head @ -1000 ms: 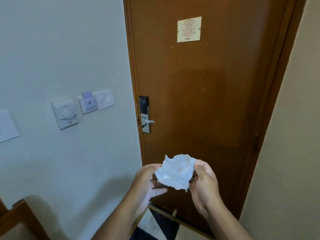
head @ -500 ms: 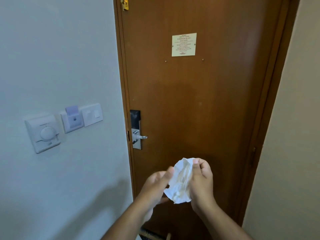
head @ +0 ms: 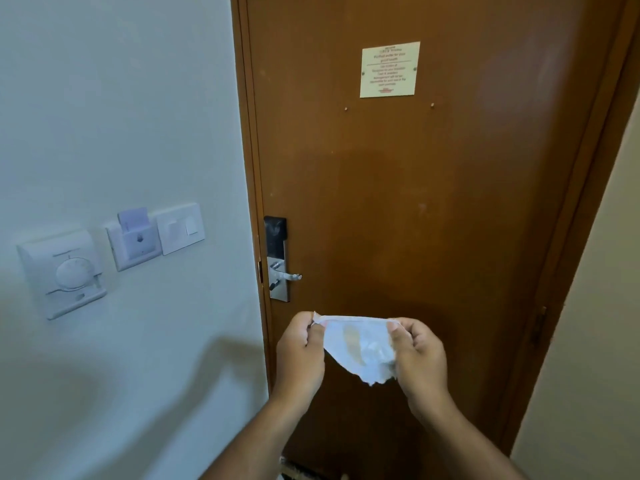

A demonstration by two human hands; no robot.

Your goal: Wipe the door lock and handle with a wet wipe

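A white wet wipe [head: 360,348] is stretched out between my two hands in front of the brown door [head: 415,202]. My left hand [head: 299,355] pinches its left top corner and my right hand [head: 417,355] pinches its right top corner. Just above my left hand, on the door's left edge, is the lock plate [head: 277,258], black on top and silver below, with a small silver lever handle [head: 290,276] pointing right. The wipe is apart from the lock, a short way below it.
A notice [head: 388,69] hangs high on the door. The wall on the left carries a dial thermostat [head: 64,271], a key-card holder [head: 135,239] and a light switch [head: 180,228]. Another wall [head: 595,306] closes in on the right beyond the door frame.
The crumpled wipe has been pulled open, my hands moving apart to stretch it flat. The view has drawn closer to the door, so the lock looks larger.
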